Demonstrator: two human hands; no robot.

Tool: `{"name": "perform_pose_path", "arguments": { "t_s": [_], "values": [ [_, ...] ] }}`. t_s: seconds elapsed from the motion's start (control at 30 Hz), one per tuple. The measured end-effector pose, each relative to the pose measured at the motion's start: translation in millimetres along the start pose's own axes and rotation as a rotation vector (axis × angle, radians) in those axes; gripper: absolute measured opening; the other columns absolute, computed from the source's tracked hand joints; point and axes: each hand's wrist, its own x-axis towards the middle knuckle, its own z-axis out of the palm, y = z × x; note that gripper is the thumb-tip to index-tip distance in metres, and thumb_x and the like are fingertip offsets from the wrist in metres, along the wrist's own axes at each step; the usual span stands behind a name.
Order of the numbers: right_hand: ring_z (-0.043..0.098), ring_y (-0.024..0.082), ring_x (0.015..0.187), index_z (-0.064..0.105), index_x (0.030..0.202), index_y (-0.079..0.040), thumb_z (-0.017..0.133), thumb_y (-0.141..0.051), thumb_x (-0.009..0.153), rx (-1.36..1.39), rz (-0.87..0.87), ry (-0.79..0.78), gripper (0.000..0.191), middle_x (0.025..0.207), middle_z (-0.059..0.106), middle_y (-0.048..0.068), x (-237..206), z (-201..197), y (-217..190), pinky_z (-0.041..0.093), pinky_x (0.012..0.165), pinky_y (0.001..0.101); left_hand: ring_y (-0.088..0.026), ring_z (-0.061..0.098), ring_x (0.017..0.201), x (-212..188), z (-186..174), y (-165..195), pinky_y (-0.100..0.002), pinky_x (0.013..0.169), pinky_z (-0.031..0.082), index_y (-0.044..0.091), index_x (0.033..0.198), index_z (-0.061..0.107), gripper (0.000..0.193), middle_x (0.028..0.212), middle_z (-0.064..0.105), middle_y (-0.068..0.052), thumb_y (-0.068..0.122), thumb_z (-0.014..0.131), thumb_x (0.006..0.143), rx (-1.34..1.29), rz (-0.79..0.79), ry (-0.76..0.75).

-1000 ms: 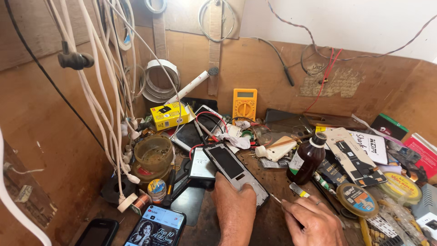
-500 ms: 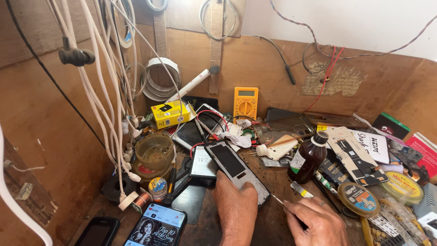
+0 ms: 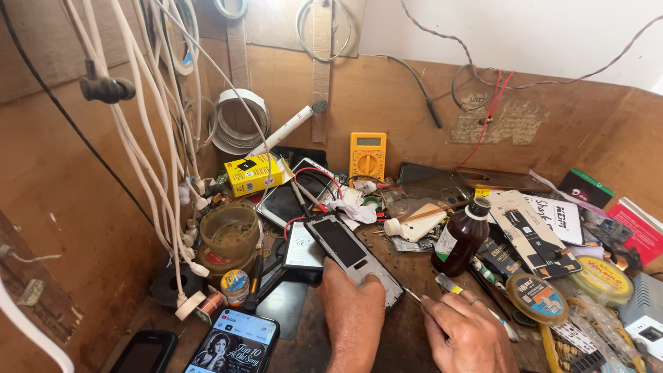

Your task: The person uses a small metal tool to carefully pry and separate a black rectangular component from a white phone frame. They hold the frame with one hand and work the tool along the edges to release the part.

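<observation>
far left: hanging white cables (image 3: pixel 148 138) against the wooden wall, a tape roll (image 3: pixel 238 121) behind them. below, a cloudy jar (image 3: pixel 229 231), a small spool (image 3: pixel 235 283), a dark phone (image 3: pixel 146 354) at the bottom edge and a lit phone (image 3: pixel 235 345) beside it, screen up. yellow box (image 3: pixel 254 173) leaning near the back wall.

left hand (image 3: pixel 353 314) reaching up from the bottom edge, forearm straight, palm down, fingers bent and pressed flat on the near end of the opened phone (image 3: pixel 353 255); not closed round it, just pinning it to the bench. opened phone lying tilted, far end toward upper left, near end under the fingertips, partly over a white battery (image 3: pixel 302 247). red and black wires (image 3: pixel 314 186) crossing a tablet (image 3: pixel 293 200) behind it.

yellow meter (image 3: pixel 367 155) upright at the back wall, centre.

right hand (image 3: pixel 466 331) low on the bench, just right of the left hand, knuckles up, ring on one finger, pinched tight round a thin tool (image 3: pixel 442 304); metal tip pointing left, at or just beside the phone's near right corner, contact too small to tell.

brown bottle (image 3: pixel 460 238) standing just beyond the right hand. further right, solder tin (image 3: pixel 537 298), yellow tin (image 3: pixel 602 276), packets (image 3: pixel 535 228) and a red box (image 3: pixel 639 224).
</observation>
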Motion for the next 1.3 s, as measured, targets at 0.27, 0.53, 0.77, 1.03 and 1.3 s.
{"name": "perform_pose_path", "arguments": {
  "t_s": [0.27, 0.53, 0.77, 1.03, 1.3],
  "values": [
    [0.074, 0.027, 0.084, 0.080, 0.094, -0.007, 0.080, -0.009, 0.074, 0.102, 0.157, 0.010, 0.021, 0.085, 0.075, 0.010, 9.4, -1.8, 5.3, 0.057, 0.077, 0.0357, -0.041, 0.076, 0.087, 0.9, 3.0, -10.0, -0.045, 0.086, 0.056, -0.006, 0.093, 0.062, 0.026, 0.085, 0.076, -0.026, 0.003, 0.064, 0.069, 0.013, 0.003, -0.010],
    [0.078, 0.023, 0.085, 0.079, 0.098, -0.009, 0.079, -0.019, 0.076, 0.209, 0.396, 0.030, 0.025, 0.092, 0.081, 0.010, 7.0, -11.8, 5.3, 0.059, 0.079, 0.0362, -0.039, 0.076, 0.089, -1.4, 1.8, -6.9, -0.045, 0.083, 0.057, -0.003, 0.102, 0.063, 0.033, 0.086, 0.076, -0.024, 0.002, 0.063, 0.069, -0.033, 0.030, -0.002],
    [0.077, 0.027, 0.082, 0.078, 0.105, -0.011, 0.086, -0.039, 0.079, 0.191, 0.572, -0.316, 0.039, 0.091, 0.080, 0.013, 43.4, -12.5, -15.1, 0.057, 0.079, 0.0386, -0.034, 0.078, 0.092, -6.4, -4.6, 8.9, -0.042, 0.083, 0.059, -0.003, 0.107, 0.062, 0.036, 0.090, 0.077, -0.023, 0.002, 0.067, 0.072, 0.001, -0.039, -0.052],
    [0.079, 0.035, 0.078, 0.083, 0.091, -0.005, 0.088, -0.030, 0.077, 0.265, 0.706, -0.364, 0.029, 0.081, 0.082, 0.017, 58.1, -6.3, -19.7, 0.058, 0.076, 0.0427, -0.032, 0.080, 0.088, -11.6, -7.3, 17.9, -0.041, 0.083, 0.060, 0.000, 0.112, 0.062, 0.036, 0.088, 0.078, -0.022, 0.004, 0.067, 0.076, -0.032, -0.118, -0.083],
    [0.068, 0.040, 0.093, 0.074, 0.102, -0.003, 0.078, -0.025, 0.085, 0.018, 0.376, -0.239, 0.028, 0.097, 0.068, 0.018, 41.3, -1.5, -33.7, 0.053, 0.082, 0.0489, -0.033, 0.079, 0.093, -10.7, -5.4, 13.4, -0.041, 0.083, 0.060, -0.002, 0.111, 0.062, 0.038, 0.091, 0.077, -0.022, 0.001, 0.067, 0.073, -0.038, -0.032, -0.059]
  ]
}}
